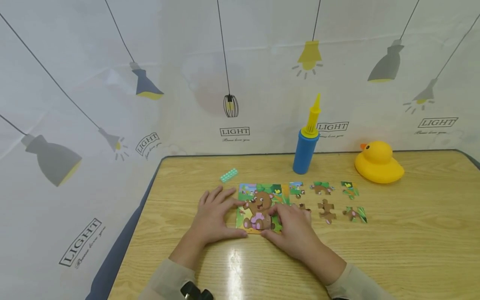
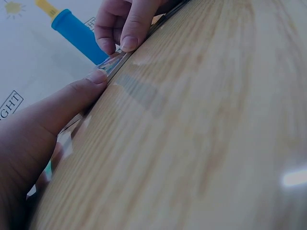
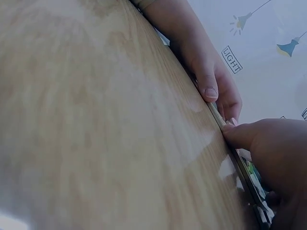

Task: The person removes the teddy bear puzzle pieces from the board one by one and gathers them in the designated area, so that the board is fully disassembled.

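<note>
Item: bear jigsaw board (image 1: 258, 206), flat on the wooden desk (image 1: 393, 246), centre, near the front edge. Partly filled; bear figure mostly assembled, right column seemingly not yet complete.

Left hand (image 1: 214, 214): fingers spread and fairly straight, laid flat against the board's left border; thumb (image 2: 79, 93) pressed to the near edge, as seen from the left wrist. Holding nothing, only steadying.

Right hand (image 1: 294, 231): laid over the board's lower right corner, fingers bent down onto the surface, thumb (image 3: 240, 135) pushed against the near rim. Whether a piece lies under the fingers: cannot tell.

Loose pieces (image 1: 325, 209): several, scattered on the desk just right of the board, apart from one another, picture side up. One small piece (image 1: 303, 207) touching or almost touching the right fingertips.

Other entries: blue and yellow hand pump (image 1: 306, 143) upright behind the board; yellow rubber duck (image 1: 378, 162) far right; small green studded brick (image 1: 229, 175) beyond the left hand. Lamp-print cloth (image 1: 75, 104) as backdrop.

Step in hand, judged: seating or squaring pieces within the frame, board braced from both sides.

Next move, judged: release of the right-hand pressure, pick-up of the nearest loose piece, matching of its picture and tabs to an open gap, left hand kept bracing to prevent sliding on the glossy desk.
</note>
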{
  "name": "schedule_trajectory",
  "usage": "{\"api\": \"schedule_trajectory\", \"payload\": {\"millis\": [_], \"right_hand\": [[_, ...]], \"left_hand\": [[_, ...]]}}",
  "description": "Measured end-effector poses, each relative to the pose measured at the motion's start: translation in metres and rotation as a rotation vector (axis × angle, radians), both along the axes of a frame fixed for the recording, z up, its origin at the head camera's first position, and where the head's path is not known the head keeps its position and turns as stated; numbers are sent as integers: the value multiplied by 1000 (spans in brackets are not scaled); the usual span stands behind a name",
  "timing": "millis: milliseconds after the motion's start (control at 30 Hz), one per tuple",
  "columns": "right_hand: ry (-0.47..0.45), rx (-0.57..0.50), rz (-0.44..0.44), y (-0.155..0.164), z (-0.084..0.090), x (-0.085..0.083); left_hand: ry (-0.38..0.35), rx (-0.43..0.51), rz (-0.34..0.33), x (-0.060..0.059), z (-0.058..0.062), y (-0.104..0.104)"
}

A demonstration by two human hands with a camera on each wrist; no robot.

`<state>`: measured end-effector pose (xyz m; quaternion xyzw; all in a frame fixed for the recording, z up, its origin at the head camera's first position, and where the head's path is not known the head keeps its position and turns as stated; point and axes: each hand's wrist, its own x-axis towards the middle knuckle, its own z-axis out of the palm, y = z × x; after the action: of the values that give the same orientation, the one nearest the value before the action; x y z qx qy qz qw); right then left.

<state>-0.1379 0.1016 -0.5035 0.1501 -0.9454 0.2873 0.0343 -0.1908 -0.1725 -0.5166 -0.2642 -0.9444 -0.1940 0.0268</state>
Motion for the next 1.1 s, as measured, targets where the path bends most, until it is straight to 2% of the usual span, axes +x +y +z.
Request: {"api": "schedule_trajectory", "payload": {"millis": [333, 667, 1100], "right_hand": [[143, -6, 27, -1, -4, 4], [198, -86, 62, 0, -3, 4], [234, -108, 107, -1, -5, 1]], "left_hand": [[-2, 7, -1, 0, 0, 0], [-7, 2, -3, 1, 1, 0], [-15, -5, -1, 1, 2, 0]]}}
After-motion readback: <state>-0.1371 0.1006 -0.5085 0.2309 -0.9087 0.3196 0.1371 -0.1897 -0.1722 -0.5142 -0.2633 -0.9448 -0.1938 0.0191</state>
